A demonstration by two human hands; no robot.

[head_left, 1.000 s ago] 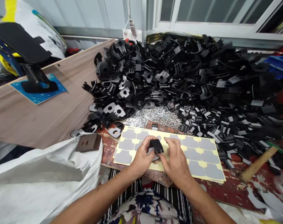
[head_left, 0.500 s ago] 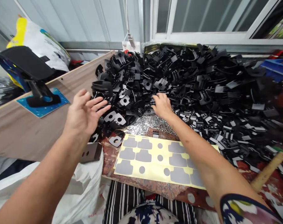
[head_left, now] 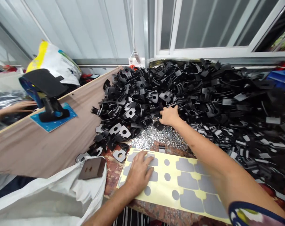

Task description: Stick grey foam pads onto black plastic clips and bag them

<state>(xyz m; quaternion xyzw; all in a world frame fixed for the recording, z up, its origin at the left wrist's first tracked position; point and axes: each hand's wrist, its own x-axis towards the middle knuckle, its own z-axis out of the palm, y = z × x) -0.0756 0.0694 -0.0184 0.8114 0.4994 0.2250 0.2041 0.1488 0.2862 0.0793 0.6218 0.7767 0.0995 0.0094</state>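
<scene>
My left hand (head_left: pixel 140 171) lies on a yellow sheet (head_left: pixel 160 188) of grey stickers, fingers spread and slightly bent over the stickers at its left end. At the front of a big heap of black plastic clip parts (head_left: pixel 166 95), my right hand (head_left: pixel 170 116) has its fingers curled on a black plastic part (head_left: pixel 158 125) with a round hole. Loose silver metal pins (head_left: pixel 156 138) are scattered just below that hand. A small black-and-grey piece (head_left: pixel 161 148) rests above the sheet's top edge.
Small black parts (head_left: pixel 229 141) spread to the right. On a wooden board (head_left: pixel 69 135) at left, an assembled black clip (head_left: pixel 50 108) stands on a blue card (head_left: pixel 54 122). A brown block (head_left: pixel 92 168) sits on a white sack (head_left: pixel 74 194). Another person's hand (head_left: pixel 17 108) shows far left.
My left hand has come down and right from beside the heap onto the sheet. The black piece near its fingertips no longer shows there. My right hand stays at the heap; the view has shifted.
</scene>
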